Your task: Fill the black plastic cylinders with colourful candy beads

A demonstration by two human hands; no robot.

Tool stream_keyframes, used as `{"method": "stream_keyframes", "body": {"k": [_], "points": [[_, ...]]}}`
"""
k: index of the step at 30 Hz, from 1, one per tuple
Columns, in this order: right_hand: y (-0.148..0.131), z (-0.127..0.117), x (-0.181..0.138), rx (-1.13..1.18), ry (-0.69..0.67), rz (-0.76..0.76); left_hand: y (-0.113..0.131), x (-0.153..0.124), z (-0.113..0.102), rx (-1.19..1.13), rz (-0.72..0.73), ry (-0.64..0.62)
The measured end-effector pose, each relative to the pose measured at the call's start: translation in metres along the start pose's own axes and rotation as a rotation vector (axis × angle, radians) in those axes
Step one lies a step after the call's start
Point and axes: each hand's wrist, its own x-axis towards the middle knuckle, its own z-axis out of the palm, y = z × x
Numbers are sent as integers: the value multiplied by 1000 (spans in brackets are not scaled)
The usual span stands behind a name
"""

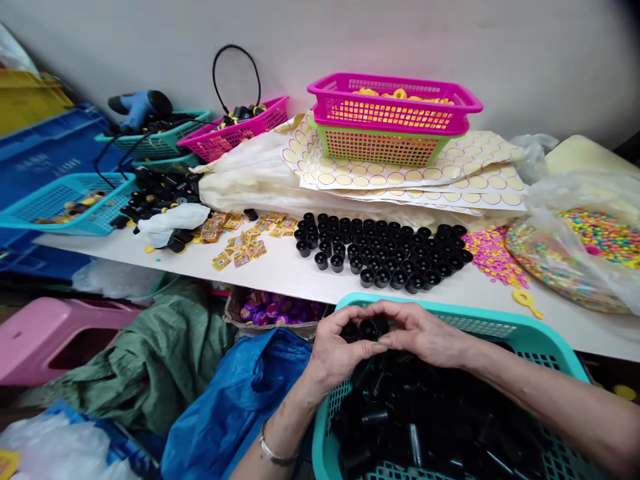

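Note:
Above a turquoise basket (550, 337) full of black plastic cups (420, 413), both hands meet at the fingertips. My left hand (337, 350), with a bangle at the wrist, curls round a small black cup (349, 331). My right hand (417, 327) is closed on another black cup (373, 329) right beside it. The hands partly hide both cups. Just beyond, rows of black cups (383, 253) stand upright, open end up, on the white table (280, 277).
Small printed packets (243, 250) lie left of the rows. Pink and yellow pieces (493, 253), a yellow wand-shaped piece (527, 303) and a bag of coloured beads (575, 260) are at right. Behind stand stacked baskets (395, 110) on dotted sheets. A blue bag (225, 407) hangs below.

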Motion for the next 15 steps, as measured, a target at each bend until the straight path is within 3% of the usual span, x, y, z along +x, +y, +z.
{"method": "stream_keyframes", "body": {"k": [3,8,11,15], "points": [[-16,-2,11,-215,-46,-56,4,2,-9,47,52,29],[-24,-11,51,-469,118,-194,5,27,-45,-101,105,197],[-23,-11,85,-763,145,-351,-8,57,-73,-126,139,364],[-20,1,120,-1107,133,-400,-36,91,-101,117,208,478]]}}
